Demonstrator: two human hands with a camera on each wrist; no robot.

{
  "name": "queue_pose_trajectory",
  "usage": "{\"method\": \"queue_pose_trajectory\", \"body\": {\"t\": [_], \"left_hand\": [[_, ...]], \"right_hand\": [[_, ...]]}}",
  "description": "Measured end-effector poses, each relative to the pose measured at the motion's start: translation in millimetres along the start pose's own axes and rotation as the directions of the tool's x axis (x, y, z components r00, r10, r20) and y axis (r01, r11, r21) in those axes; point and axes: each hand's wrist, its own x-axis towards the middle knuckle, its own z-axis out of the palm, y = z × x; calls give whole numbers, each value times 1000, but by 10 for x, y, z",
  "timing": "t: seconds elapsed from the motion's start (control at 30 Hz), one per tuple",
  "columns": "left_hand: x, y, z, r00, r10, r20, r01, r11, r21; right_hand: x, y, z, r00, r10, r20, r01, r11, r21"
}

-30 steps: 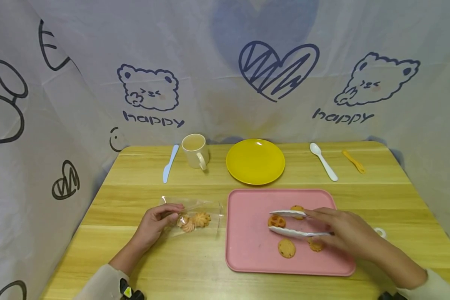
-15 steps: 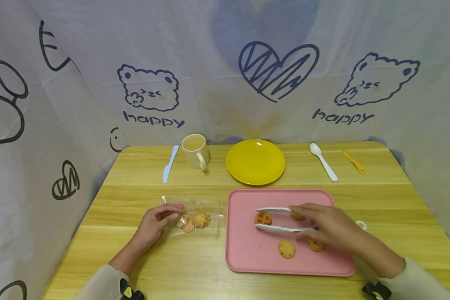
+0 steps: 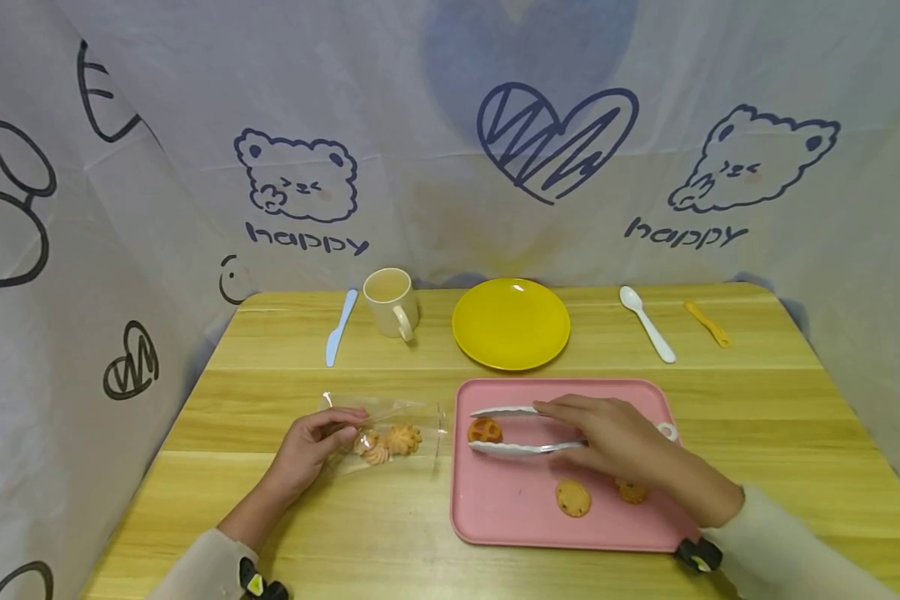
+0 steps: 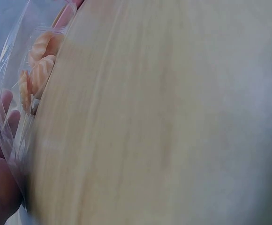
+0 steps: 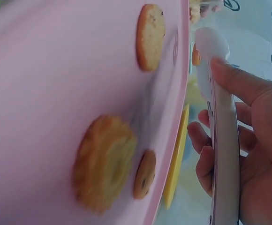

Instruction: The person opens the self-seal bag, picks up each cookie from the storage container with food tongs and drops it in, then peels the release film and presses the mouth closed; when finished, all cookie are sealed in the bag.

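My left hand [image 3: 309, 454] pinches a clear plastic bag [image 3: 429, 415] on the table, left of the pink tray [image 3: 495, 508]. Piped butter cookies [image 3: 403, 439] lie inside the bag; they also show in the left wrist view through the clear film [image 4: 9, 61]. In my right hand [image 3: 622, 442] I grip white tongs [image 3: 521, 449], thumb on one arm and fingers on the other. Between the tong tips is a round orange-brown cookie [image 3: 485, 430], over the tray's left side. Lower on the tray lie an oval cookie [image 3: 573, 497] and a flower-shaped cookie [image 3: 631, 490].
Behind the tray stands a yellow plate [image 3: 511, 324]. To its left are a cream mug [image 3: 390, 302] and a pale blue knife [image 3: 341, 329]. A white spoon [image 3: 647, 323] and a small yellow utensil [image 3: 707, 323] lie at back right. The right wrist view shows another small cookie [image 5: 145, 174].
My right hand has moved left across the tray, carrying the tongs with the round cookie between their tips. My left hand and the bag have stayed in place.
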Motion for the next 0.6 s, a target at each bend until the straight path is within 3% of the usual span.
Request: {"method": "queue_pose_trajectory", "body": {"t": [0.6], "left_hand": [[3, -15, -9, 1000, -3, 1, 3, 1000, 2]], "right_hand": [[507, -303, 163, 992, -129, 4, 129, 991, -26]]}}
